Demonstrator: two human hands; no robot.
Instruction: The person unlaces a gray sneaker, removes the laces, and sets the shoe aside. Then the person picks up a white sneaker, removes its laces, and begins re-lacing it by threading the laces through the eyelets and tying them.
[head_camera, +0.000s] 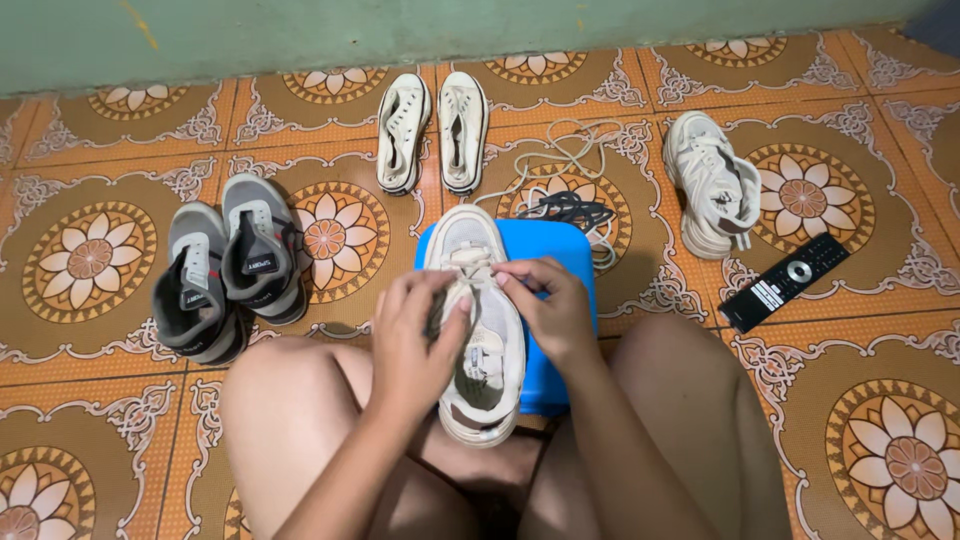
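A cream chunky sneaker (478, 390) lies toe away from me on a blue plastic stool (560, 250) between my knees. My left hand (415, 345) grips the shoe's left side by the eyelets. My right hand (550, 305) pinches the upper near the tongue, fingers closed on the material there. Whether a lace is between the fingers I cannot tell.
On the patterned orange tile floor lie a grey pair of sports shoes (225, 265) at left, a white canvas pair (432, 130) ahead, the matching cream sneaker (712, 180) at right, loose white and dark laces (570, 200), and a black remote control (785, 282).
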